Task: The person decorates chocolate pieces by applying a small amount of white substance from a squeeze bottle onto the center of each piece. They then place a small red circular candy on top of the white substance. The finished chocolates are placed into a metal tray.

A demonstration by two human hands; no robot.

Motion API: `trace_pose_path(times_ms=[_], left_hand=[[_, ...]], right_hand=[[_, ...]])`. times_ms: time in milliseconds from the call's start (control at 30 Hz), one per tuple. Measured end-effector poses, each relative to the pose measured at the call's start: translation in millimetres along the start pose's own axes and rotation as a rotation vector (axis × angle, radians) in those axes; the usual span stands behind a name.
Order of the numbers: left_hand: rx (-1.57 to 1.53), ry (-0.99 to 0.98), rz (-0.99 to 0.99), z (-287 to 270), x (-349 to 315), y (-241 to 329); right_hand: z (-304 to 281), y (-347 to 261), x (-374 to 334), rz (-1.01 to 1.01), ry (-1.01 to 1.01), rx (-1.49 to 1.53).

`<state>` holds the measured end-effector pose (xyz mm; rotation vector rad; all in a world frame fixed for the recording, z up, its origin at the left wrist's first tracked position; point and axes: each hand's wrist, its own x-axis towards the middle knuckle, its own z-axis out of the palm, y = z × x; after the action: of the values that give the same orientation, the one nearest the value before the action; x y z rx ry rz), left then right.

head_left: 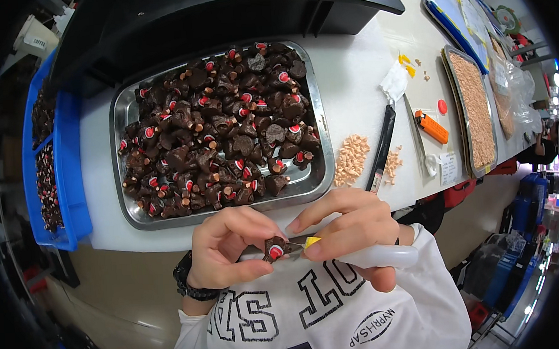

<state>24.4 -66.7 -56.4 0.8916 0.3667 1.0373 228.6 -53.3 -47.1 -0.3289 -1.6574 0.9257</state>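
Note:
Between the thumb and fingertips of my left hand (223, 247) is a small dark brown figurine (274, 248) with a red and white patch. My right hand (351, 224) grips a soft white squeeze bottle (388, 257) with a yellow collar and a thin needle tip. That tip points left and reaches the figurine's side; whether it touches cannot be made out. Just beyond both hands lies a metal tray (324, 140) heaped with similar brown figurines, many with red patches and small tan ends.
Right of the tray are a pile of small beige pieces (352, 160), a long black-handled tool (382, 147) and an orange lighter (432, 127). Farther right stands a tray of beige bits (475, 110). A blue bin (71, 179) sits left; a black bin (221, 19) rises behind.

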Motion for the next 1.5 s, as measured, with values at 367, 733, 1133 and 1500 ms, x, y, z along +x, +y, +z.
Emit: trace_pose_path(times_ms=[367,733,1133,1500], left_hand=[[0.117,0.006,0.045,-4.2,-3.0,-2.8],[0.119,0.004,0.030,-2.3,-0.1,-0.1],[0.052,0.022,0.039,-1.8,-2.5,-1.8],[0.108,0.152,-0.032,4.7,-4.0,0.9]], right_hand=[[1.0,3.7,-0.7,0.030,-0.013,0.081],[0.4,4.2,-0.6,0.016,-0.002,0.057],[0.3,2.7,0.3,0.030,-0.008,0.088],[-1.7,2.6,1.3,0.030,-0.067,0.140]])
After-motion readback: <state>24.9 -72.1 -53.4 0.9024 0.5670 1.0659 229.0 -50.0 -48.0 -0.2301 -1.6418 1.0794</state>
